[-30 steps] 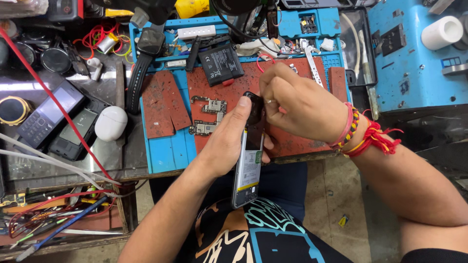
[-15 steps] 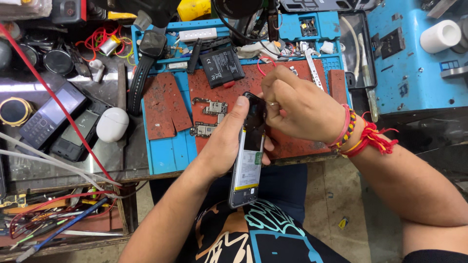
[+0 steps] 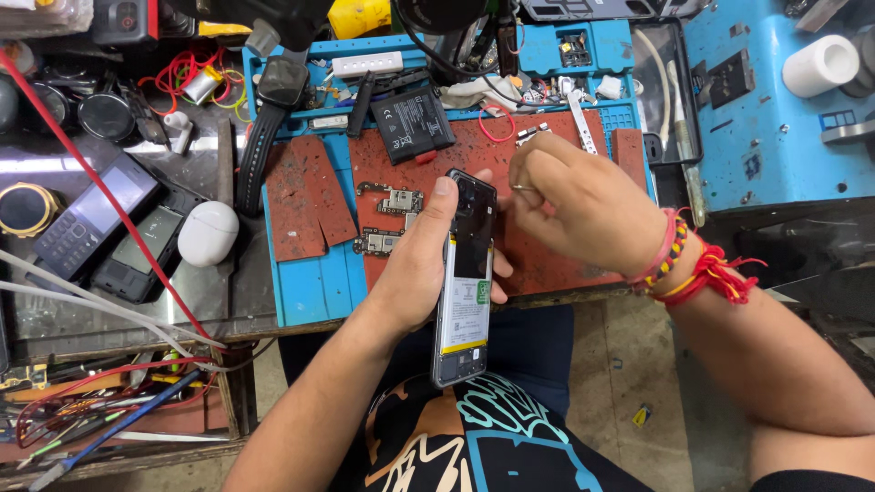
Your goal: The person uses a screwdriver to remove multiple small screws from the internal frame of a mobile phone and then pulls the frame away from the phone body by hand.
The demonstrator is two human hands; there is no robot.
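- Head view: left hand [image 3: 421, 264] wrapped around an opened smartphone [image 3: 465, 282], back cover off, held upright over the near edge of the blue repair mat [image 3: 305, 287].
- Right hand [image 3: 574, 205] curled just beside the phone's top end, fingertips pinched together; whether anything sits between them, cannot tell.
- Circuit boards [image 3: 387, 219] and a black battery [image 3: 412, 123] lying on the red pad [image 3: 538, 264] behind.

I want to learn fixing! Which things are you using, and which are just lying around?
In use: opened phone in left hand; right hand at its top; circuit boards.
Lying about: smartwatch, white earbud case, keypad phone, loose battery.
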